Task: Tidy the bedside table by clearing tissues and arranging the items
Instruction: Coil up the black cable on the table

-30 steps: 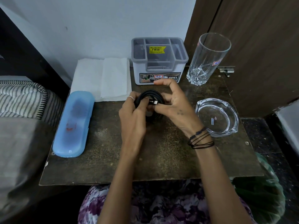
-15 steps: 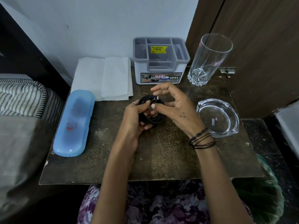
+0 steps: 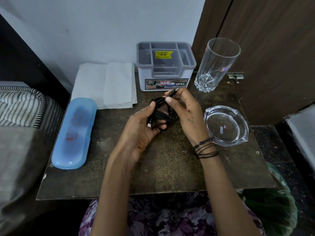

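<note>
A coiled black charging cable (image 3: 162, 114) is held above the middle of the dark bedside table (image 3: 170, 167). My left hand (image 3: 141, 128) cups the coil from below, palm up, with one plug end near its fingers. My right hand (image 3: 184, 108) pinches the cable's other plug end between thumb and fingers, just in front of the organiser. Folded white tissues (image 3: 105, 86) lie flat at the back left of the table.
A grey and white compartment organiser (image 3: 165, 65) stands at the back centre, a tall empty glass (image 3: 216, 63) to its right. A glass ashtray (image 3: 226, 125) sits at the right, a blue case (image 3: 75, 132) along the left edge. Bedding lies left; a green bag (image 3: 272, 206) hangs below right.
My left hand has turned palm up under the coil. My right hand has lifted one plug end up and away from the coil.
</note>
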Tool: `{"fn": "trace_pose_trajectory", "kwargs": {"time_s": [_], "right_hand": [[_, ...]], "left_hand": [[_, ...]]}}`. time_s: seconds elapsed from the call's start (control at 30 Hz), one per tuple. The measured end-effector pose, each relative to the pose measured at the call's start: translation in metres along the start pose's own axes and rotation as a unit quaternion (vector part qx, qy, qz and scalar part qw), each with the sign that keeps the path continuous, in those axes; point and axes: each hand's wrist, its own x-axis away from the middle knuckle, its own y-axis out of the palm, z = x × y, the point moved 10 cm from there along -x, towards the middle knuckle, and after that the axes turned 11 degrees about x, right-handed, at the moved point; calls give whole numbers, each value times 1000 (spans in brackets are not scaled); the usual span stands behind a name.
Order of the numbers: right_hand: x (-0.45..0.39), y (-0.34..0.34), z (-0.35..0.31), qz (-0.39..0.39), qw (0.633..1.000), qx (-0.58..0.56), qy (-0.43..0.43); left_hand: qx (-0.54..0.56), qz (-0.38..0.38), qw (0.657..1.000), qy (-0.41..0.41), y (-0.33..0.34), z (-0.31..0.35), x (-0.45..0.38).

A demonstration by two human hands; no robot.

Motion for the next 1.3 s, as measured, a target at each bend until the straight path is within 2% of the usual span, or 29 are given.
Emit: {"fn": "trace_pose_trajectory", "kwargs": {"time_s": [0.1, 0.17, 0.3, 0.43, 0.57, 0.73, 0.8, 0.87, 1.07, 1.17, 1.3], "right_hand": [[-1, -12, 1, 40, 999, -26, 0], [-1, -22, 5, 65, 997, -43, 6], [-2, -28, 7, 77, 996, -51, 9], [-1, -24, 3, 78, 996, -40, 3], [0, -27, 12, 112, 990, -76, 48], [4, -34, 20, 170, 980, -54, 87], [6, -45, 27, 212, 964, -120, 102], [7, -54, 28, 232, 958, -137, 96], [6, -28, 21, 179, 978, -56, 88], [3, -25, 10, 151, 987, -35, 52], [2, -11, -7, 77, 996, -35, 2]], "left_hand": [[26, -32, 999, 11, 2, 4, -1], [20, -20, 999, 24, -3, 9, -2], [-67, -11, 996, 65, -4, 16, 0], [-130, 34, 984, 116, -12, 24, 1], [-156, 52, 979, 117, -17, 26, 1], [-160, 78, 977, 115, -25, 31, 3], [-148, 99, 978, 108, -36, 36, 5], [-135, 107, 980, 101, -46, 40, 5], [-145, 84, 984, 66, -40, 26, -1], [-149, 84, 983, 63, -36, 21, -4], [-137, 78, 985, 70, -26, 19, -7]]}}
